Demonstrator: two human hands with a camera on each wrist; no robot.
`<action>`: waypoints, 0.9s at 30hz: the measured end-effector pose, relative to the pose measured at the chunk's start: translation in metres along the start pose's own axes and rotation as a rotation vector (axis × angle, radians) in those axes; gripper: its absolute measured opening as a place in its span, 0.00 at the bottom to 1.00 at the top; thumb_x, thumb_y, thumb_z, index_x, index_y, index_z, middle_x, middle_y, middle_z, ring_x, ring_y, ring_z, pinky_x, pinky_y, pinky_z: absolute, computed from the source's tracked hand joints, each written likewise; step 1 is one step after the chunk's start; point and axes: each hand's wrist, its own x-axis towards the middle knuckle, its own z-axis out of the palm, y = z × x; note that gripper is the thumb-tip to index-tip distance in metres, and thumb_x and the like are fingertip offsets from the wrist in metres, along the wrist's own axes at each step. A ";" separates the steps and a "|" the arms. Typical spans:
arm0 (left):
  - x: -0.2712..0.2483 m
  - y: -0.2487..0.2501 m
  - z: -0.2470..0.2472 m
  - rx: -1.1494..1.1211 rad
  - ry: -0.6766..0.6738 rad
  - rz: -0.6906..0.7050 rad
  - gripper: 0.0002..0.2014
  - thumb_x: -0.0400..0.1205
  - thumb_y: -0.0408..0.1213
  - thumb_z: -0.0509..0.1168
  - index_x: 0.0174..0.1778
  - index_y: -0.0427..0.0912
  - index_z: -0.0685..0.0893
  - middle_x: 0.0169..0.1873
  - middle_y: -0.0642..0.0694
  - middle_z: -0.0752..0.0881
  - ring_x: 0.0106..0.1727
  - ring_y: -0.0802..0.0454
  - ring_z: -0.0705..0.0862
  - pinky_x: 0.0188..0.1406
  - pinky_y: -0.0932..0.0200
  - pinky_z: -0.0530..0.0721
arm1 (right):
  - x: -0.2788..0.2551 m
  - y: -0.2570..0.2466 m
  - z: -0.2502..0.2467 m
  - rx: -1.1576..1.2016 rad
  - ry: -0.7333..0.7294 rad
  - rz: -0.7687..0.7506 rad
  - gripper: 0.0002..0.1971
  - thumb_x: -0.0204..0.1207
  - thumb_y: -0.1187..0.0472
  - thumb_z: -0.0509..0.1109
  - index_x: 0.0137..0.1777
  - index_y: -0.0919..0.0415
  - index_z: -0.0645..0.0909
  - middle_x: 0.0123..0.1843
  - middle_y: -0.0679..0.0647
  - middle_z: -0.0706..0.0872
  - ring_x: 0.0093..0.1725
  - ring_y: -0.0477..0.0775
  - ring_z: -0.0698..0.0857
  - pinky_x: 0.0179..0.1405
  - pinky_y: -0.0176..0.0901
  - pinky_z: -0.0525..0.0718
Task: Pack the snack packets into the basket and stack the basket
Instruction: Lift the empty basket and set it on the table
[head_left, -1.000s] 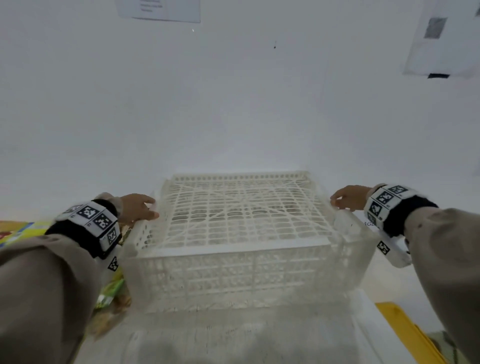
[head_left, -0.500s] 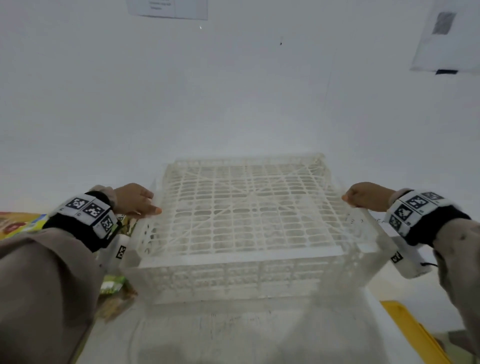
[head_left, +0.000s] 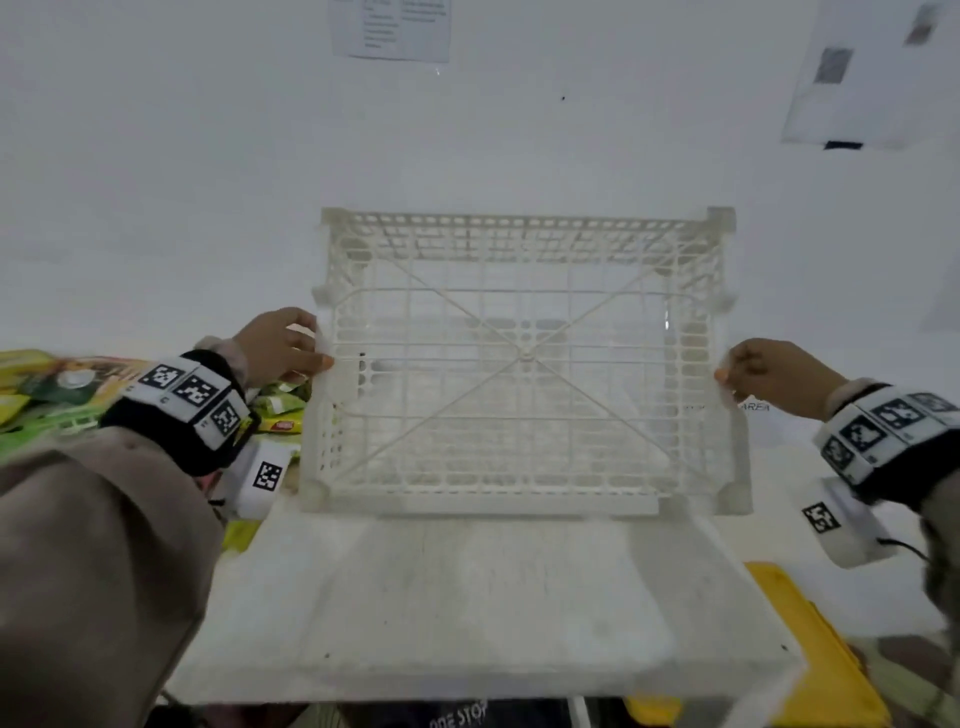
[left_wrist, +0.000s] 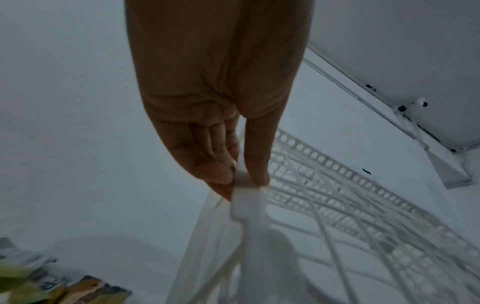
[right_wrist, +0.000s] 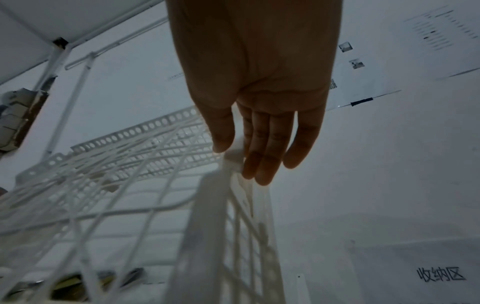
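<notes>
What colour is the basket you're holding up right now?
White: the basket is an openwork plastic lattice with diagonal cross ribs on its base. It shows best in the head view.

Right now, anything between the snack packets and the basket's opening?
Yes. The basket is tipped up on its near edge, both hands pinching its side rims: left hand, right hand. Its left wall faces the snack packets on the table; the opening faces away.
</notes>
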 end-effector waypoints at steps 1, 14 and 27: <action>-0.010 -0.001 -0.001 -0.024 0.011 0.001 0.14 0.76 0.17 0.64 0.39 0.42 0.72 0.26 0.46 0.82 0.18 0.60 0.81 0.16 0.70 0.79 | -0.011 -0.003 0.000 0.032 -0.004 0.016 0.08 0.77 0.63 0.68 0.47 0.69 0.75 0.36 0.61 0.84 0.40 0.61 0.83 0.38 0.43 0.80; -0.116 0.001 0.006 0.022 0.113 0.114 0.19 0.81 0.17 0.55 0.67 0.33 0.71 0.22 0.51 0.77 0.14 0.66 0.77 0.13 0.75 0.72 | -0.125 -0.030 -0.020 0.591 -0.078 0.181 0.75 0.11 0.12 0.49 0.61 0.60 0.74 0.49 0.52 0.83 0.56 0.55 0.79 0.63 0.51 0.71; -0.131 0.041 -0.035 -0.291 -0.082 -0.132 0.30 0.82 0.64 0.39 0.63 0.48 0.74 0.50 0.41 0.83 0.50 0.41 0.82 0.53 0.47 0.79 | -0.123 -0.059 -0.062 0.520 -0.088 0.211 0.64 0.13 0.14 0.59 0.44 0.66 0.79 0.28 0.57 0.90 0.44 0.59 0.83 0.45 0.46 0.78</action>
